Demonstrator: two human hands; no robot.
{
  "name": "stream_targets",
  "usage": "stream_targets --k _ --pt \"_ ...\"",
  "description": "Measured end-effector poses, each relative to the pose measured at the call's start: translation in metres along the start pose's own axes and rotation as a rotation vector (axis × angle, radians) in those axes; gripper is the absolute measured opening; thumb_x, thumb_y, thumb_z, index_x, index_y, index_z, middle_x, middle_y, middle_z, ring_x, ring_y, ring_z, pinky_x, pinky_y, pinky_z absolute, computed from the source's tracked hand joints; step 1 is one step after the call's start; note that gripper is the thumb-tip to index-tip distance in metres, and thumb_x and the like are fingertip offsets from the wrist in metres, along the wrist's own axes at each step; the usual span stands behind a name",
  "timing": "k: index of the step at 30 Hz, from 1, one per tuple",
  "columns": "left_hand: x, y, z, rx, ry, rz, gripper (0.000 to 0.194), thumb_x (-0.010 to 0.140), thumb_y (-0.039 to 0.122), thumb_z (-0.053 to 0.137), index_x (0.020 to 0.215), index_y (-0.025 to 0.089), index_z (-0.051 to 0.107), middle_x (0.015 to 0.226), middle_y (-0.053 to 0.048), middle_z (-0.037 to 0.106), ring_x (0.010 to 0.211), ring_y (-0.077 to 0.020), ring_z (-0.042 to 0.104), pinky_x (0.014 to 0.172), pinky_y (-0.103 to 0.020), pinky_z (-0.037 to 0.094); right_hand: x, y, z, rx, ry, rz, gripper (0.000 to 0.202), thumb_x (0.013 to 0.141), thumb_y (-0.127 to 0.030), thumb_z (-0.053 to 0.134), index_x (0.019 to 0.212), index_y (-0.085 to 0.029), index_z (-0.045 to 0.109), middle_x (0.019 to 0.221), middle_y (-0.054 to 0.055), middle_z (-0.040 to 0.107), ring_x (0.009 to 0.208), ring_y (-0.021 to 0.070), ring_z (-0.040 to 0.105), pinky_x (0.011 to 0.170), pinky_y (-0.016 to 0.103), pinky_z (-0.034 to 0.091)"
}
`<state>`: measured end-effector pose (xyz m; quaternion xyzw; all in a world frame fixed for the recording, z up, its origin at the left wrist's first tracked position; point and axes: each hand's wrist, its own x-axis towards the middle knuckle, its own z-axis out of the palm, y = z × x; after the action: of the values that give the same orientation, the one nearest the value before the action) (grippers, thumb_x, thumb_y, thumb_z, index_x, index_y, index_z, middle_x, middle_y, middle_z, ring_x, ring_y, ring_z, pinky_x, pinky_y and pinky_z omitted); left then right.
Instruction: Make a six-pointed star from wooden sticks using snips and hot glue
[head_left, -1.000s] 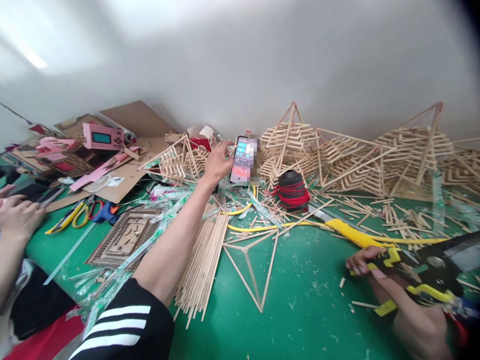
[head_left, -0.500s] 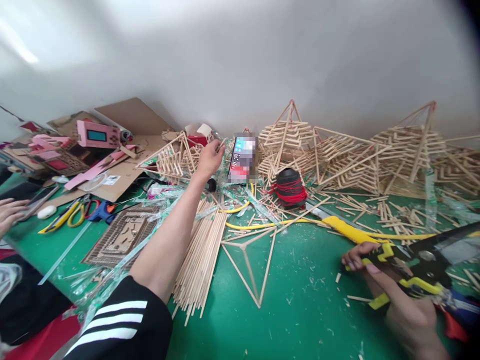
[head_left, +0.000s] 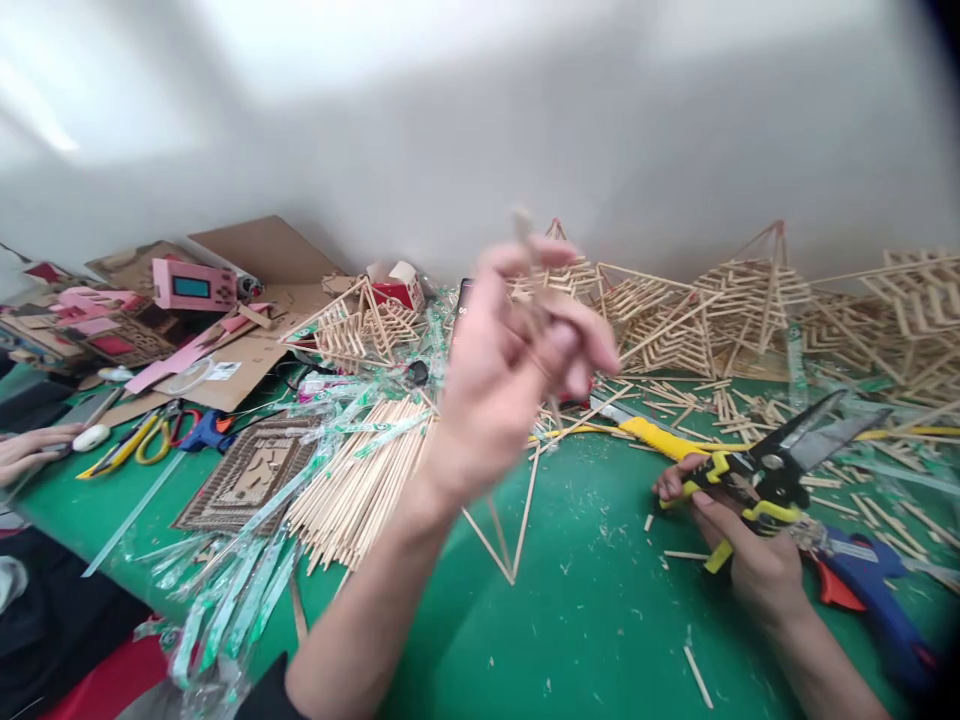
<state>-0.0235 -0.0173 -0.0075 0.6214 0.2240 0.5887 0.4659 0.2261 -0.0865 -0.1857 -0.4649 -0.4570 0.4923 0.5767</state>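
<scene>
My left hand (head_left: 502, 380) is raised over the middle of the table, smeared by motion, its fingers closed on a thin wooden stick (head_left: 523, 222). The stick is blurred and points upward. In my right hand (head_left: 757, 565) is a pair of black-and-yellow shears (head_left: 769, 465), blades apart and pointing up to the right. Below my left hand lies a triangular stick frame (head_left: 525, 515), partly covered by the hand. A bundle of wooden sticks (head_left: 367, 480) lies left of my forearm. Behind my left hand, a phone (head_left: 464, 297) is mostly hidden.
Several stick pyramids (head_left: 757, 290) line the wall. A blue glue gun (head_left: 862, 565) lies beside my right hand, with a yellow-handled tool (head_left: 656, 435) beyond it. Cut stick pieces and plastic strips (head_left: 247, 590) litter the green table. Another person's hand (head_left: 37, 450) rests at far left, near pliers (head_left: 124, 440).
My left hand has moved right and toward me from beside the phone, carrying the stick. The shears in my right hand have shifted a little left in view, and their blades show clearly.
</scene>
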Motion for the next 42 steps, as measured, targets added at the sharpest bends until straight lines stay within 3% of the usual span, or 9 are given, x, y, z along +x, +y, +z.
stream_targets --k 2,4,7,10,16,21,26,34,42 --pt "-0.026 -0.017 0.033 -0.086 -0.066 -0.131 0.019 0.103 0.035 0.058 0.115 0.021 0.055 0.076 0.001 0.066 0.062 -0.0103 0.054 0.063 -0.023 0.047 0.000 -0.001 -0.001 -0.015 -0.007 -0.007 0.019 0.090 -0.040 0.068 0.102 -0.025 0.065 0.089 0.007 0.068 0.095 0.0256 0.068 0.082 0.041 0.060" --pt "-0.050 -0.048 0.052 -0.092 -0.050 -0.232 0.033 0.102 0.050 0.056 0.111 0.018 0.059 0.072 0.000 0.062 0.064 -0.0110 0.052 0.064 -0.024 0.045 0.000 -0.002 -0.001 -0.035 -0.005 -0.012 0.020 0.090 -0.041 0.068 0.102 -0.025 0.066 0.090 0.007 0.068 0.094 0.0255 0.069 0.083 0.041 0.060" --pt "-0.078 -0.092 0.062 0.026 0.003 -0.367 0.046 0.103 0.058 0.047 0.100 0.015 0.063 0.071 0.000 0.058 0.065 -0.0117 0.051 0.066 -0.025 0.044 -0.002 -0.004 -0.002 -0.057 0.000 -0.015 0.023 0.089 -0.042 0.070 0.103 -0.024 0.067 0.093 0.007 0.069 0.093 0.0245 0.069 0.085 0.039 0.059" --pt "-0.093 -0.110 0.064 0.071 -0.019 -0.411 0.044 0.103 0.056 0.047 0.099 0.015 0.064 0.074 -0.001 0.060 0.068 -0.0127 0.053 0.069 -0.026 0.046 -0.003 -0.006 -0.001 -0.075 -0.004 -0.017 0.025 0.089 -0.043 0.071 0.105 -0.024 0.067 0.097 0.007 0.070 0.092 0.0231 0.069 0.086 0.038 0.059" --pt "-0.101 -0.110 0.063 0.154 -0.055 -0.412 0.036 0.104 0.050 0.049 0.106 0.017 0.065 0.083 -0.003 0.066 0.076 -0.0142 0.059 0.076 -0.027 0.049 -0.004 -0.011 -0.004 -0.167 -0.029 -0.014 0.031 0.089 -0.044 0.070 0.111 -0.024 0.067 0.097 0.005 0.071 0.091 0.0217 0.069 0.089 0.035 0.057" --pt "-0.106 -0.114 0.058 0.196 -0.042 -0.412 0.033 0.105 0.048 0.045 0.103 0.019 0.062 0.087 -0.005 0.072 0.075 -0.0151 0.068 0.076 -0.028 0.054 -0.009 -0.033 -0.009 -0.573 -0.062 -0.143 0.030 0.091 -0.044 0.065 0.115 -0.026 0.066 0.108 0.006 0.071 0.103 0.0238 0.068 0.092 0.034 0.054" --pt "-0.109 -0.113 0.055 0.288 0.016 -0.380 0.025 0.103 0.042 0.054 0.104 0.021 0.067 0.085 -0.006 0.076 0.085 -0.0206 0.072 0.089 -0.035 0.055 -0.015 -0.051 -0.010 -0.887 -0.050 -0.247 0.034 0.093 -0.046 0.057 0.121 -0.027 0.062 0.106 0.008 0.071 0.095 0.0257 0.068 0.082 0.036 0.052" --pt "-0.115 -0.115 0.056 0.315 0.042 -0.406 0.023 0.106 0.039 0.047 0.113 0.023 0.061 0.100 -0.009 0.079 0.093 -0.0211 0.076 0.089 -0.035 0.057 -0.016 -0.033 -0.011 -1.044 0.026 -0.257 0.042 0.089 -0.044 0.057 0.124 -0.022 0.059 0.106 0.012 0.072 0.092 0.0286 0.069 0.081 0.039 0.053" --pt "-0.119 -0.116 0.056 0.309 -0.013 -0.449 0.013 0.105 0.028 0.044 0.108 0.022 0.055 0.094 -0.007 0.078 0.091 -0.0198 0.076 0.087 -0.033 0.057 0.001 -0.015 -0.011 -1.179 0.096 -0.309 0.049 0.087 -0.043 0.056 0.129 -0.017 0.058 0.115 0.017 0.071 0.104 0.0337 0.068 0.092 0.045 0.053"
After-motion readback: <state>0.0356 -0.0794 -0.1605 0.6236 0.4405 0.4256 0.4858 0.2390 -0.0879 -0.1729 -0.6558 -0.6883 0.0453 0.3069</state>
